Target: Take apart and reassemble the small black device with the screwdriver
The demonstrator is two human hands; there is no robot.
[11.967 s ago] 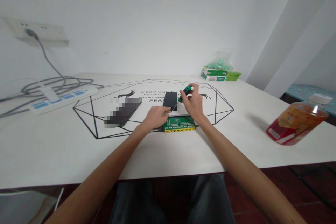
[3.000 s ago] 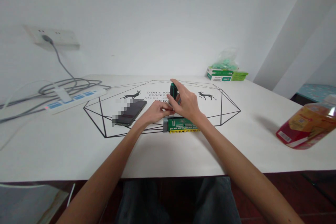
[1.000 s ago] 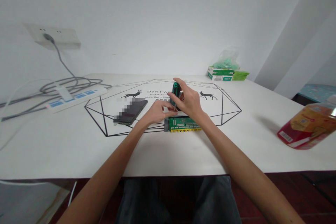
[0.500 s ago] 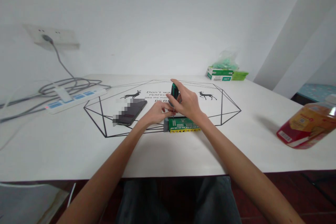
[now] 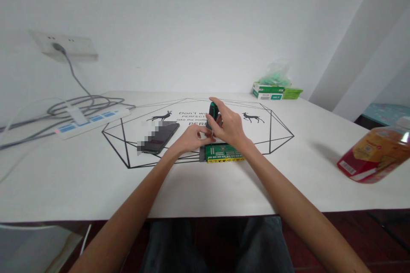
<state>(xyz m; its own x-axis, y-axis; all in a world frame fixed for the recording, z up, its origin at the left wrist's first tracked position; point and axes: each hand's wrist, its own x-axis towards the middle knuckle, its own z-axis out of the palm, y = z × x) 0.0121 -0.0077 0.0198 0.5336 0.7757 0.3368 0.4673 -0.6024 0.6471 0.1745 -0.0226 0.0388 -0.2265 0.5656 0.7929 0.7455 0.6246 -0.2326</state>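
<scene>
A screwdriver point(image 5: 212, 111) with a dark green and black handle stands upright, its shaft pointing down at the left end of a green circuit board point(image 5: 224, 152). The board has a yellow strip along its near edge and a grey block at its left end. Wrapped round the handle are the fingers of my right hand point(image 5: 228, 124). My left hand point(image 5: 192, 137) pinches at the lower shaft, just above the board's left end. The tip is too small to make out.
A black phone point(image 5: 160, 136) lies left of my left hand. Farther left are a white power strip point(image 5: 92, 123) and grey cables. An orange drink bottle point(image 5: 373, 151) stands at the right; green-white boxes point(image 5: 268, 90) sit at the back right.
Hardly anything differs. The view has shifted very slightly, and both hands keep their places at the screwdriver.
</scene>
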